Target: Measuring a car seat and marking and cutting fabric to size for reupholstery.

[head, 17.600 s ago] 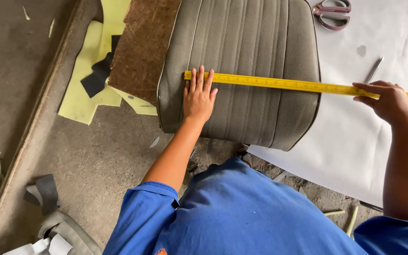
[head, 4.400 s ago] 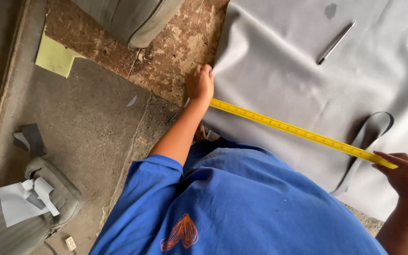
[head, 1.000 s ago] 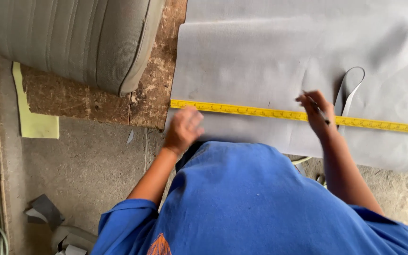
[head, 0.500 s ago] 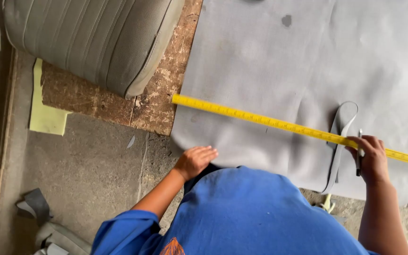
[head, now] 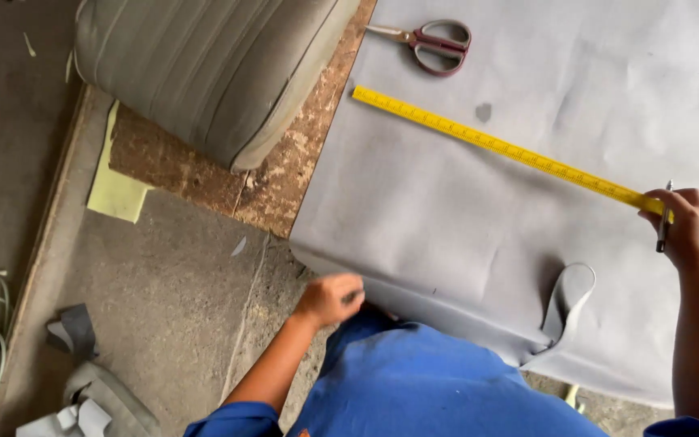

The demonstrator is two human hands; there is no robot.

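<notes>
A yellow rule [head: 527, 154] is laid slantwise across the grey sheet [head: 463, 210] and pinned near its far end by the right hand [head: 687, 226], which grips a pen [head: 663, 217]. The left hand [head: 329, 298] is loosely curled on the sheet's near edge. Measuring appears under way; marking would call for a steady rule

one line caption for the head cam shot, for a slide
Right hand holds a pen on the yellow tape measure across grey sheet; left hand at its near edge.
</notes>
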